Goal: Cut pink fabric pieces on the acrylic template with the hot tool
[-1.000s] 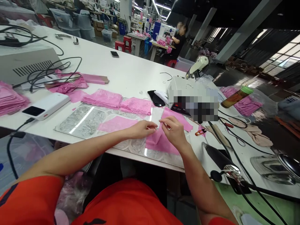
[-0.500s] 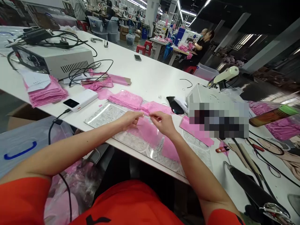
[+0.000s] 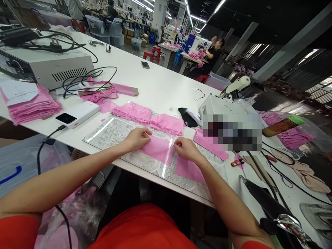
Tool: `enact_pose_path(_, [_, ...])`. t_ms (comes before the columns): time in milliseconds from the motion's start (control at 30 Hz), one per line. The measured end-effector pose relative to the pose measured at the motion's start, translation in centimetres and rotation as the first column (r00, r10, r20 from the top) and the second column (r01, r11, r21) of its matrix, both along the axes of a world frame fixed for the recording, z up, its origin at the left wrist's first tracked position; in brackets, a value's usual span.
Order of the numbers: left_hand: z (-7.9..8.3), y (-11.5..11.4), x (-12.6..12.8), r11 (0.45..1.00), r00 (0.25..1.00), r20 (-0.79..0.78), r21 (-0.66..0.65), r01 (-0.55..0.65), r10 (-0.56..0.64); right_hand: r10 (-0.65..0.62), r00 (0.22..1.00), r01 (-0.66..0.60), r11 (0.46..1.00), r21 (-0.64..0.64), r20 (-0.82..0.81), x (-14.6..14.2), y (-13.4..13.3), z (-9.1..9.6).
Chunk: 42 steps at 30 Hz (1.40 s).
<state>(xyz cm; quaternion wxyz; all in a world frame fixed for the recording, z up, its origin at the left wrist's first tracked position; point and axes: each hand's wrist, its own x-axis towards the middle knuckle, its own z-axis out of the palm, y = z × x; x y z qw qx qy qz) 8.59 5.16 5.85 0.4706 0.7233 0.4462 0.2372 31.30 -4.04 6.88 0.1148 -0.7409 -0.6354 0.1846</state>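
Observation:
A thin pink fabric piece is spread between my hands over a clear, shiny, patterned sheet. At the piece's upper left corner, the fingers of my left hand are pinched together on its edge. My right hand pinches the opposite upper corner. Just beyond my hands lie two stacks of pink lace fabric, a left stack and a right stack. Another pink piece lies on the sheet beneath my right wrist, partly hidden by the forearm.
A white power bank and a pink fabric pile are on the left, near a grey box with cables. To the right stand a second grey box, a black-handled tool and orange snips. A dark phone lies beyond.
My hands have moved apart and towards me from the edge of the stacks. The pink piece is now stretched between them, and the view has shifted slightly right.

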Motion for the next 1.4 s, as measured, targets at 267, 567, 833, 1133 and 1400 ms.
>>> enact_pose_path(267, [0.2, 0.1, -2.3, 0.959, 0.971, -0.228, 0.285, -0.004, 0.072, 0.037, 0.999, -0.036, 0.998, -0.043, 0.033, -1.5, 3.8, 1.1])
enact_pose_path(567, [-0.8, 0.2, -3.3, 0.93, 0.935, -0.352, 0.353, 0.099, 0.034, 0.085, 0.995, -0.086, 0.996, 0.029, 0.055, -2.2, 2.3, 1.1])
enact_pose_path(833, [0.0, 0.3, -3.5, 0.908, 0.909, -0.415, 0.364, 0.208, -0.042, 0.336, 0.933, -0.331, 0.942, 0.058, -0.131, -3.5, -1.5, -0.2])
enact_pose_path(1133, [-0.2, 0.0, -4.4, 0.736, 0.844, -0.522, 0.52, 0.434, -0.128, 0.369, 0.923, -0.363, 0.929, 0.068, -0.112, -3.3, -1.5, -0.3])
enact_pose_path(1400, [-1.5, 0.3, -4.7, 0.538, 0.778, -0.573, 0.584, 0.608, -0.257, 0.118, 0.959, -0.062, 0.974, 0.219, -0.256, 1.2, -7.9, 0.8])
